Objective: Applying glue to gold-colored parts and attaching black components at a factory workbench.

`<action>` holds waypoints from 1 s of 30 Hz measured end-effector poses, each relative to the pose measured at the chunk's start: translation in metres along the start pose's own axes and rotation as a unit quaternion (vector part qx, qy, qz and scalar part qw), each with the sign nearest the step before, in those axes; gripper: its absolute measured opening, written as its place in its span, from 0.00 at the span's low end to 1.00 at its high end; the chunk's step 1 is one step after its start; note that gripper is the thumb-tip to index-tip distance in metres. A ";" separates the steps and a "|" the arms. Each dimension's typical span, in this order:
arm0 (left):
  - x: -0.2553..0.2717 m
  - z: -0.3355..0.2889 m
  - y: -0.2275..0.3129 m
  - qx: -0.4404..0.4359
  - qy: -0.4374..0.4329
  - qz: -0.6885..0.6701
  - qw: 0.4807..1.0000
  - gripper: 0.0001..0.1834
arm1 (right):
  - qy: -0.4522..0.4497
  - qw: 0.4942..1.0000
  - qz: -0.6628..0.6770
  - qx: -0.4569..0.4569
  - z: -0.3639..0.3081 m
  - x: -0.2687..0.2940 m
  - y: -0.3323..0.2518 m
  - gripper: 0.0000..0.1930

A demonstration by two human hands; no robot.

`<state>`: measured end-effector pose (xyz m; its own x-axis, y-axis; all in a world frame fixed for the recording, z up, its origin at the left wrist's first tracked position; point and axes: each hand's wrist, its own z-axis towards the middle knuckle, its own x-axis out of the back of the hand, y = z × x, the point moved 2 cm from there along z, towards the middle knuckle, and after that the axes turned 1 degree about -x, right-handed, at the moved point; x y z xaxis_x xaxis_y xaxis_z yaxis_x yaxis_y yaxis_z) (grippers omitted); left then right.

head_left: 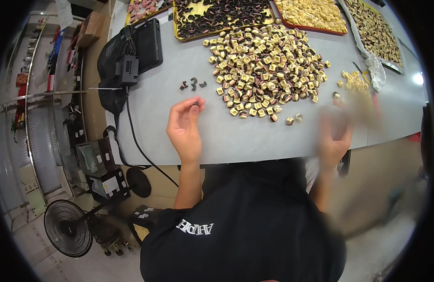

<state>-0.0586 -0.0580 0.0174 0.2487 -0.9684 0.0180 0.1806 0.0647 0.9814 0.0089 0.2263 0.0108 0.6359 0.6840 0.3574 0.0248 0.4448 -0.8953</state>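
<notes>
My left hand (185,129) is raised over the left part of the table, thumb and fingertips pinched on a small dark piece (196,103). Just beyond it lie a few small dark curved pieces (194,84), one with some red. A wide heap of small square cream, dark and pink pieces (264,66) spreads over the middle of the table. My right hand (336,138) is at the table's near edge, right of the heap; motion smears its fingers, so its grip cannot be made out. Near it are a few loose pieces (290,121) from the heap.
Along the back stand trays of dark curved pieces (221,16), yellow pieces (311,14) and mixed pieces (374,30). A small yellow heap (354,81) lies at right. A black device with a cable (129,70) sits at left; a fan (68,229) stands on the floor.
</notes>
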 end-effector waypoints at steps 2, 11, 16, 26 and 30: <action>-0.011 -0.009 0.005 0.062 0.006 -0.085 0.994 0.05 | -0.022 0.999 -0.021 -0.023 0.003 -0.001 0.002 0.19; -0.035 -0.034 -0.001 0.151 -0.239 -0.299 0.911 0.05 | -0.009 0.980 0.197 0.015 -0.006 -0.002 0.014 0.18; -0.045 -0.041 -0.002 0.173 -0.273 -0.302 0.897 0.08 | -0.089 0.950 0.292 -0.064 -0.015 -0.016 -0.007 0.20; -0.054 -0.056 -0.002 0.232 -0.284 -0.275 0.889 0.15 | -0.134 0.841 0.502 -0.150 -0.023 -0.034 -0.001 0.22; -0.055 -0.065 -0.011 0.225 -0.294 -0.303 0.878 0.16 | -0.137 0.809 0.542 -0.183 -0.024 -0.037 -0.001 0.22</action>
<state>-0.0122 0.0099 -0.0070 -0.3216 -0.7574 -0.5682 -0.3167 -0.4795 0.8184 0.0037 0.1868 -0.0076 0.2441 0.6818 -0.6896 -0.1742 -0.6687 -0.7228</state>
